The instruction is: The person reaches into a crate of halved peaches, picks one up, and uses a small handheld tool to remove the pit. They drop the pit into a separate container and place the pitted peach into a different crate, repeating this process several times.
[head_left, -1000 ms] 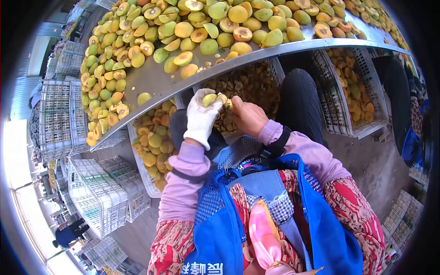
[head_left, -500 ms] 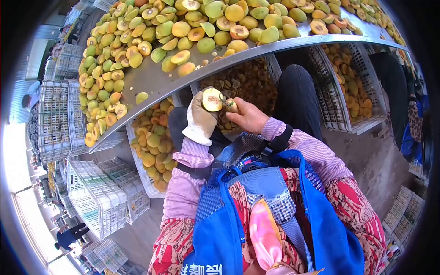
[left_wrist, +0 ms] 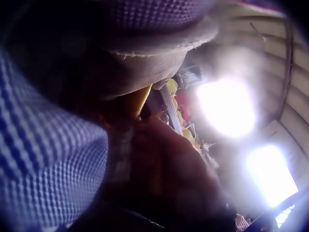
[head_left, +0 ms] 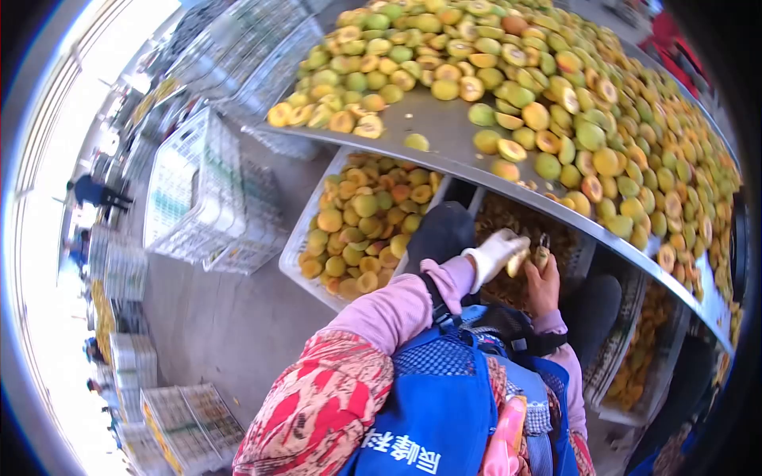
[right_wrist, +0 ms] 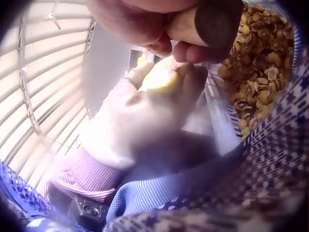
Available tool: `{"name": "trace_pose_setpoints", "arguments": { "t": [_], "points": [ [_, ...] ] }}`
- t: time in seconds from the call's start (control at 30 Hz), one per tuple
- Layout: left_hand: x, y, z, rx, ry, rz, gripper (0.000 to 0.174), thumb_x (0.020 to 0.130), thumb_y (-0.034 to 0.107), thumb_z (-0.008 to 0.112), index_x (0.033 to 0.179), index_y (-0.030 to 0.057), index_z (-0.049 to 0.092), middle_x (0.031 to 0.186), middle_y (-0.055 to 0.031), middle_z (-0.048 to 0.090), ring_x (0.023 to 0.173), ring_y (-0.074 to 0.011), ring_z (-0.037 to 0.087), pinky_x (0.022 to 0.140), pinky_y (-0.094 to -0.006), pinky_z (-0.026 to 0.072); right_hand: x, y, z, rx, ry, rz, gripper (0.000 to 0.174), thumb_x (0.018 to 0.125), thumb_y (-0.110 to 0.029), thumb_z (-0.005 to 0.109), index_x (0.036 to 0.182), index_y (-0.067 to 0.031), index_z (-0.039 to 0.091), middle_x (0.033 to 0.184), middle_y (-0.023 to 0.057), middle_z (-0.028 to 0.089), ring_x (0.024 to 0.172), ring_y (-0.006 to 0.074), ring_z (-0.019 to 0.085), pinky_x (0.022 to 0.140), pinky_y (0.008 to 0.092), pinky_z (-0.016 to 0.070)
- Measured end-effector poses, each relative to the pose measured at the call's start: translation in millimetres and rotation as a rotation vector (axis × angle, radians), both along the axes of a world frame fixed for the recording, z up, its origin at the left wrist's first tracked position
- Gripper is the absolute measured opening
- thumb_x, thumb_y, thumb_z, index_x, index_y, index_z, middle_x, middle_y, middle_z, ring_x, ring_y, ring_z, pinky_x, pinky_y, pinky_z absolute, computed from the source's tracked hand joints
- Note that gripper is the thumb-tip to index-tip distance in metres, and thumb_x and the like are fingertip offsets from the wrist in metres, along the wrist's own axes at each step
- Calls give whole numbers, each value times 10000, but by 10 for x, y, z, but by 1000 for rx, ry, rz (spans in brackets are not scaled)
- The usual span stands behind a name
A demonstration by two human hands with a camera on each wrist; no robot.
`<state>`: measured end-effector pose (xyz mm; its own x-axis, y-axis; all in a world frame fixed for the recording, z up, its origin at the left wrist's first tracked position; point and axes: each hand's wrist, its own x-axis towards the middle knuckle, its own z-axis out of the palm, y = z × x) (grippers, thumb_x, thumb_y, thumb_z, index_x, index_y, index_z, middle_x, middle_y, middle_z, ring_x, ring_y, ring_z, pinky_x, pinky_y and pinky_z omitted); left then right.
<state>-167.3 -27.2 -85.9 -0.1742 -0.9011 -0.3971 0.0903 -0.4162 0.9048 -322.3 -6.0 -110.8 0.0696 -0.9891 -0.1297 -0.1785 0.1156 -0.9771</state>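
In the head view my gloved left hand (head_left: 494, 254) grips a yellow peach half (head_left: 517, 257) above a crate of scraps. Just beside it, my bare right hand (head_left: 544, 287) holds a pitting tool (head_left: 542, 257) by its short handle, the metal loop pointing up and away from me. From the right wrist, the pale handle (right_wrist: 186, 26) shows in the curled fingers, with the peach half (right_wrist: 161, 77) in the glove close below. The left wrist view is dark, and only a yellow sliver of the peach half (left_wrist: 140, 102) shows under the glove's cuff.
A metal table (head_left: 444, 127) piled with peach halves (head_left: 524, 95) runs along the far side. Its raised edge passes over the scrap crate. To the left stands a white crate (head_left: 292, 266) full of peaches, and beyond it stacked crates (head_left: 190, 190). Another filled crate (head_left: 635, 357) is at right.
The head view has swung, so table and hands now sit further right. The peach half's cut face, turned up half a second ago, is now tilted. Both hands keep their holds.
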Motion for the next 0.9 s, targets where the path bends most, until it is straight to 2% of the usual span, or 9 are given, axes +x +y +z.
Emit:
{"name": "trace_pose_setpoints", "arguments": {
  "t": [0.13,0.23,0.3,0.37,0.4,0.53,0.67,0.77,0.9],
  "points": [
    [43,93,268,28,-160,-103,459,869,363,503,1095,-36,519,1062,-187,550,1019,-281,523,862,-338,405,46,85,202,260,-252,43,211,812,-80,546,1020,-59,515,700,-6,519,440,47,406,361,198,321],
    [79,62,191,-76,-204,-204,357,863,240,501,1122,-4,523,1091,-198,542,1043,-317,514,892,-357,403,65,103,248,296,-307,14,206,818,-89,539,1022,-74,516,710,-2,534,454,58,437,370,198,348],
    [219,23,84,-770,-493,-443,363,764,106,536,1117,22,541,1092,-194,553,1018,-350,521,892,-368,416,164,90,301,323,-296,-18,185,816,-100,551,996,-62,531,720,7,552,446,61,445,372,197,356],
    [70,104,125,-16,171,-145,314,799,74,545,1110,27,547,1077,-117,583,975,-226,568,849,-329,451,78,34,-18,158,-428,-92,169,809,-126,571,965,-63,553,717,13,564,439,72,445,370,218,366],
    [75,89,-109,26,484,-122,314,832,89,554,1139,27,527,1085,-85,580,981,-183,561,863,-324,455,52,55,144,275,-368,-88,139,806,-137,578,929,-73,569,708,16,563,469,88,471,391,249,390],
    [103,79,-227,-136,414,-36,310,876,154,541,1148,5,535,1126,-121,576,1011,-217,560,900,-338,449,176,104,235,293,-425,-148,111,800,-154,523,803,-57,578,575,22,509,460,144,489,385,323,387],
    [31,41,-400,-226,154,55,464,893,440,472,1083,27,569,996,-89,610,873,-208,588,786,-341,479,302,136,90,417,-482,-195,75,816,-181,558,825,-108,570,539,-5,481,404,100,424,350,269,314],
    [5,45,-308,103,331,115,529,891,523,398,1085,54,547,993,-82,588,875,-211,575,790,-329,470,313,162,164,463,-486,-228,126,820,-181,560,896,-95,508,573,3,489,438,108,454,367,271,344],
    [-11,56,-110,67,287,180,549,874,548,411,1149,80,493,1017,-79,573,927,-215,556,828,-339,453,360,119,135,429,-551,-155,143,793,-212,545,843,-83,514,528,32,484,386,144,462,331,306,348]
  ]
}}
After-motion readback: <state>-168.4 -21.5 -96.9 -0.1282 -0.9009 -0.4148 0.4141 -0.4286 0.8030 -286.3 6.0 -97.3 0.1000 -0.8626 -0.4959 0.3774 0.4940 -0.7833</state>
